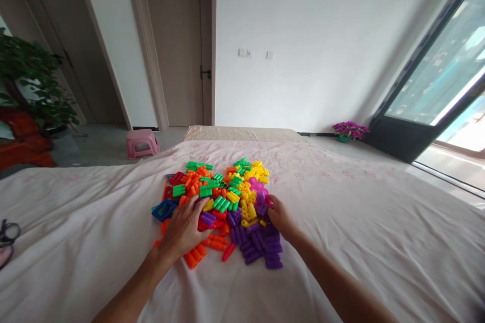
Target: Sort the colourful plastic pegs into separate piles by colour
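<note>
Plastic toy blocks lie heaped on a pale bedsheet, mostly sorted by colour: orange blocks (215,242), green blocks (222,204), yellow blocks (248,211) and purple blocks (253,245). My left hand (185,228) rests on the left side of the heap, thumb and fingers apart, with a purple and a yellow block showing in the gap. At the heap's right edge, my right hand (281,218) has its fingertips closed around a purple block (261,208), partly hidden. Beside it are pink flower-like pieces (257,184). Dark blue pieces (165,209) lie left of my left hand.
The sheet (359,227) spreads across the wide surface under the heap. Glasses (9,234) lie at its left edge. Beyond it stand a pink stool (143,144), a leafy plant (34,81) and a pot of magenta flowers (350,131). A closed door (174,50) is in the wall ahead.
</note>
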A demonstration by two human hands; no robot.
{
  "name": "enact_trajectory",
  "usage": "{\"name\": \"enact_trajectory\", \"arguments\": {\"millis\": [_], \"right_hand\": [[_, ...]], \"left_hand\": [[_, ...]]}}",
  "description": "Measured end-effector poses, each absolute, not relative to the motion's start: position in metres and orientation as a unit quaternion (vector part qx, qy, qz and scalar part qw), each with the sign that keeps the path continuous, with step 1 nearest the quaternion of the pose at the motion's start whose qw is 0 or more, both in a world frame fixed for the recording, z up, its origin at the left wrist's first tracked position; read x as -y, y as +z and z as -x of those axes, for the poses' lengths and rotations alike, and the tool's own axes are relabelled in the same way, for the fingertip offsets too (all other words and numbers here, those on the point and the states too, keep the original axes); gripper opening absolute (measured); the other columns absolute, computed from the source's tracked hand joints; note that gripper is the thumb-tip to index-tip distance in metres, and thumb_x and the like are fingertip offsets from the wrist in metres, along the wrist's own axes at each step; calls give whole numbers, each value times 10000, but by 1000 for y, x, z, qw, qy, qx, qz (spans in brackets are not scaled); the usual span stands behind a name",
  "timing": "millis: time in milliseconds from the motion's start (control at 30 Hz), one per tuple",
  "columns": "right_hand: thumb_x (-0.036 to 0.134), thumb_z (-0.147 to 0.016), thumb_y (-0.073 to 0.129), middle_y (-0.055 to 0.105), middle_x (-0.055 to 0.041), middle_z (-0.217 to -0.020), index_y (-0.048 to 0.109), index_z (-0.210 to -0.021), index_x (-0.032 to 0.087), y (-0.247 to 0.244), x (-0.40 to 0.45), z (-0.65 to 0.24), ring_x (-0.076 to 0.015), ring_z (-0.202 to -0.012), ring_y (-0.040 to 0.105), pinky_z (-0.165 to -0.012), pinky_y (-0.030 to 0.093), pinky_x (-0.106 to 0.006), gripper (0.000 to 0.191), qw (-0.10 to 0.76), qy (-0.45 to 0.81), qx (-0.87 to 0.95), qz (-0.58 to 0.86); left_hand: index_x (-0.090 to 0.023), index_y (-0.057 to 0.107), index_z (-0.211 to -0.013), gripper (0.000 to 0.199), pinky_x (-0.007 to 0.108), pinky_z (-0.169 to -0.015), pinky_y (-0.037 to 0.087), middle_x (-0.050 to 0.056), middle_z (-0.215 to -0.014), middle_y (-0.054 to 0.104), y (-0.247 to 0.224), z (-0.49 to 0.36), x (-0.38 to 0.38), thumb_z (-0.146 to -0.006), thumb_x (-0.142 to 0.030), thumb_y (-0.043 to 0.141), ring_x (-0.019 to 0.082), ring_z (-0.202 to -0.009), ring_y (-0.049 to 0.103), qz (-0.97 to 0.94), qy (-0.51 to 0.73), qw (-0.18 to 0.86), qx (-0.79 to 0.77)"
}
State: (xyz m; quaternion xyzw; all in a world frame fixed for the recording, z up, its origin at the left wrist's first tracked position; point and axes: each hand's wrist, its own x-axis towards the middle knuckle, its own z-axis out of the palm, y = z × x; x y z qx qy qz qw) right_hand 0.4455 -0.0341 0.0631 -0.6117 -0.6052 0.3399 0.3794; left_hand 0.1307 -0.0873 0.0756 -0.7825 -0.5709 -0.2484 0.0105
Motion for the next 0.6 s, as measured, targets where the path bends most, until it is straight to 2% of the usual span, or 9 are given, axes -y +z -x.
{"name": "enact_trajectory", "arguments": {"millis": [100,267,467,600], "right_hand": [[198,-693,437,667,-11,-694,615,-981,160,59,38,-413,-159,-578,609,-507,453,-231,340,382,390,605,579],[159,-697,455,678,-15,-790,627,-939,179,72,43,-362,-159,-691,611,-574,455,-227,297,407,394,649,508],[168,-765,471,603,-2,-703,582,-831,180,108,42,-313,-147,-634,537,-533,325,-220,129,361,265,722,528],[139,-786,454,621,-28,-742,579,-929,176,129,46,-285,-158,-648,534,-555,300,-235,193,315,176,780,511]], "left_hand": [[-245,483,-1364,638,443,-1000,463,119,-1378,502,74,-131,85,-747,-271,643,302,-1257,506,771,-287,4,569],[-202,467,-1360,585,414,-1037,464,131,-1415,455,71,-126,86,-787,-222,588,275,-1292,485,738,-370,-40,564],[-207,548,-1252,511,420,-1098,408,104,-1357,510,76,-102,83,-743,-167,581,259,-1309,469,650,-454,-28,608],[-214,570,-1224,446,389,-1042,452,98,-1294,566,92,-70,81,-778,-211,543,247,-1217,550,607,-453,-41,652]]}}
